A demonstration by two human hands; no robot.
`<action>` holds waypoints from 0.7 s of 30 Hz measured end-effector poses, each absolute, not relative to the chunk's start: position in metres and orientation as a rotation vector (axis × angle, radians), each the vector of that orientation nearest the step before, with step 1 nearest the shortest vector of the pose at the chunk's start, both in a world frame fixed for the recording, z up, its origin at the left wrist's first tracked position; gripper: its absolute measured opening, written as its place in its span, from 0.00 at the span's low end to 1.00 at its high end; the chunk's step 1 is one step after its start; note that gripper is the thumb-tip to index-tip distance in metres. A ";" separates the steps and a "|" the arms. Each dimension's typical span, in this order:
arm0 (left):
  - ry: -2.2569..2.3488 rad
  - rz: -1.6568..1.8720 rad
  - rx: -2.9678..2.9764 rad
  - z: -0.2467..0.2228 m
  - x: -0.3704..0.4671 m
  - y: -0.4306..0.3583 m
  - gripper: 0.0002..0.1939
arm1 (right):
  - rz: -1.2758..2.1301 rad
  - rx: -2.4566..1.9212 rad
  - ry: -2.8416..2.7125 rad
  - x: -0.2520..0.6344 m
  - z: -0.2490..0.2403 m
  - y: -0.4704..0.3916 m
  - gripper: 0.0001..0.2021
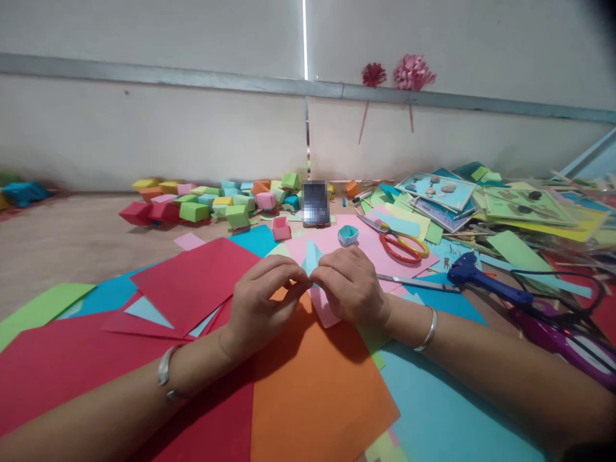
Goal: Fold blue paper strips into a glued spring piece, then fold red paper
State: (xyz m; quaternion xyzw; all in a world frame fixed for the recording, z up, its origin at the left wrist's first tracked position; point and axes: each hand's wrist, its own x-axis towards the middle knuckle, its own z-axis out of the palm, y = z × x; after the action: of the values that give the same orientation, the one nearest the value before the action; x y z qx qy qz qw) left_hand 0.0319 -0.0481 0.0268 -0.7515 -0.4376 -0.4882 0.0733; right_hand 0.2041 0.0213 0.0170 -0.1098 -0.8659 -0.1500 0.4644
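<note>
A small light blue folded paper (312,256) is pinched between my two hands at the middle of the view, above an orange sheet (322,378). My left hand (264,301) grips its near left edge with thumb and forefinger. Against the right side of the same paper, my right hand (353,285) closes its fingers, their tips almost touching those of the left. The fingers cover the lower part of the paper. Just beyond the hands sit a small blue paper box (348,235) and a pink paper box (282,229).
Red sheets (192,282) spread at the left. Colourful paper cubes (194,212) and a phone (316,204) line the back. At the right lie red-and-yellow scissors (400,247), a blue glue gun (491,282), purple scissors (561,340) and stacked cards (440,189).
</note>
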 end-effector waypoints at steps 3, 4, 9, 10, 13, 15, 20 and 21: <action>-1.311 -1.433 -2.307 0.028 0.033 -0.050 0.09 | -0.426 -0.268 -2.183 0.204 0.019 0.019 0.14; -1.324 -1.442 -2.323 0.028 0.033 -0.050 0.09 | -0.416 -0.273 -2.192 0.204 0.019 0.018 0.14; -1.720 -1.758 -2.292 0.028 0.036 -0.050 0.04 | -0.289 -0.326 -2.142 0.207 0.017 0.016 0.13; -1.875 -1.884 -2.295 0.028 0.036 -0.049 0.03 | -0.253 -0.351 -2.135 0.207 0.016 0.017 0.13; -2.320 -2.350 -2.292 0.026 0.034 -0.044 0.11 | -0.155 -0.409 -2.145 0.209 0.015 0.019 0.14; -2.454 -2.664 -2.160 0.024 0.033 -0.041 0.14 | -0.148 -0.406 -2.175 0.209 0.014 0.021 0.14; -2.425 -2.914 -1.942 0.024 0.034 -0.037 0.18 | -0.155 -0.339 -2.211 0.204 0.012 0.022 0.14; -2.413 -2.893 -1.936 0.024 0.034 -0.037 0.18 | -0.095 -0.325 -2.199 0.204 0.012 0.022 0.13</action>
State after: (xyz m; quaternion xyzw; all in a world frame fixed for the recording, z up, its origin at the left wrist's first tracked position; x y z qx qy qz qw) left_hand 0.0343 -0.0368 0.0238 -0.3905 -0.4866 -0.5834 -0.5200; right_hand 0.2036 0.0219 0.0115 -0.1311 -0.8864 -0.0384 0.4424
